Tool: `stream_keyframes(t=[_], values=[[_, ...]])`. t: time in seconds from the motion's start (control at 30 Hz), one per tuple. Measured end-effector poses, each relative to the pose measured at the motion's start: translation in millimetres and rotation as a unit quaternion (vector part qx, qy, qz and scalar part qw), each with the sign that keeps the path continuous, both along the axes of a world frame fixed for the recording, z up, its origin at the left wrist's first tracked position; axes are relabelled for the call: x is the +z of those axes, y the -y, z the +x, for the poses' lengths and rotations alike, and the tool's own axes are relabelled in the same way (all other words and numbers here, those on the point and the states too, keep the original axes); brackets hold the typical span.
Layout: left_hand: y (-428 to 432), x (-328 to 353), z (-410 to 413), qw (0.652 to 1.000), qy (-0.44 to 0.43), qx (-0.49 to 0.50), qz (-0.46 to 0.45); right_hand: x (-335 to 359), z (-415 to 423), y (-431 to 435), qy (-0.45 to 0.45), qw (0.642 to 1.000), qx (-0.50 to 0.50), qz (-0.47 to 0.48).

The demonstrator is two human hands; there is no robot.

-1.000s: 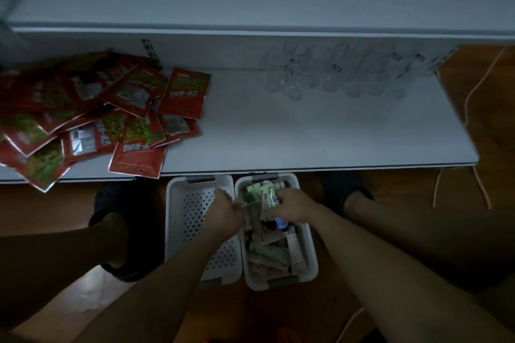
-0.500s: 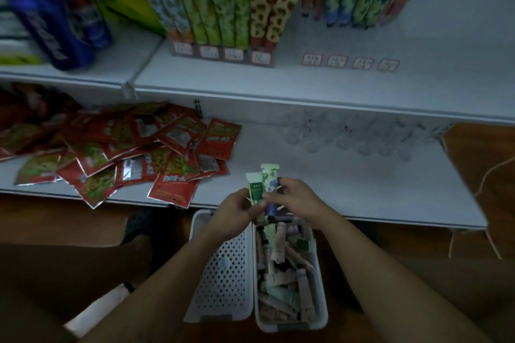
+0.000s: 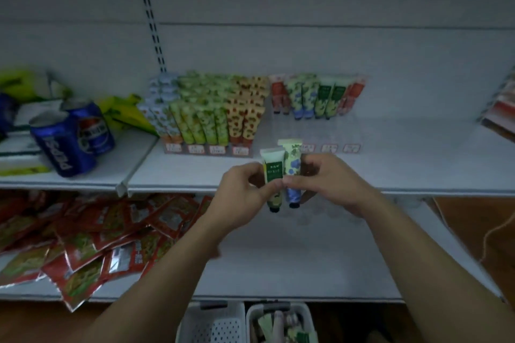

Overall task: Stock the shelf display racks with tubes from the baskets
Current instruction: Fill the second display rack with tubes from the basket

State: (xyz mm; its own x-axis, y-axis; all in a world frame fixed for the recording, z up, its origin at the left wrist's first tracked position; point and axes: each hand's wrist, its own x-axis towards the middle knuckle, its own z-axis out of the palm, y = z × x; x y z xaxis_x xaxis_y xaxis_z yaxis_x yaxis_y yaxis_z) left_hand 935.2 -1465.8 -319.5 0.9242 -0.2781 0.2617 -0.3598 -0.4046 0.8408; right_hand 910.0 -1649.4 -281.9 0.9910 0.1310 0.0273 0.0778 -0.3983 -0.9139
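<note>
Holding two tubes upright, caps down, before the upper shelf (image 3: 195,179): left hand (image 3: 239,198) pinching the green-labelled tube (image 3: 273,172), right hand (image 3: 328,184) pinching the blue-flowered tube (image 3: 293,164), tubes touching side by side.

Blue cans (image 3: 69,136) above — seemingly red snack packets (image 3: 83,245) below.

Two tubes upright, caps down, side by side before the shelf: green-label tube (image 3: 274,175), blue-flower tube (image 3: 293,168). Racks (image 3: 211,117) hold upright tube rows. Right basket (image 3: 281,323) holds loose tubes; left basket (image 3: 214,326) shows none.

Both arms extended, left hand (image 3: 242,195), right hand (image 3: 328,184), fingers pinched closed
</note>
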Motion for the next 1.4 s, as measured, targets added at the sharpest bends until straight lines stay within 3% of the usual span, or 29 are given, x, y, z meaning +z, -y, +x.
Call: stream_keyframes(t=[0.23, 0.37, 0.53, 0.63, 0.9, 1.1, 1.4], values=[[54, 88, 43, 0.998, 0.057, -0.037, -0.004, 86, 38, 63, 0.099, 0.989, -0.047, -0.101], [75, 117, 61, 0.991, 0.126, -0.016, 0.044, 101, 56, 101, 0.151, 0.979, -0.095, -0.1], [105, 127, 86, 0.973, 0.171, -0.021, 0.157, 86, 87, 141, 0.137, 0.969, -0.124, -0.162], [124, 128, 102, 0.957, 0.196, -0.005, 0.213, 75, 99, 150, 0.131, 0.971, -0.133, -0.147], [151, 112, 131, 0.946, 0.214, -0.011, 0.245, 60, 119, 145, 0.144, 0.977, -0.105, -0.114], [154, 119, 140, 0.929, 0.231, 0.002, 0.288, 54, 126, 141, 0.184, 0.966, -0.144, -0.112], [150, 129, 143, 0.893, 0.202, -0.013, 0.402, 56, 121, 143, 0.184, 0.967, -0.156, -0.084]])
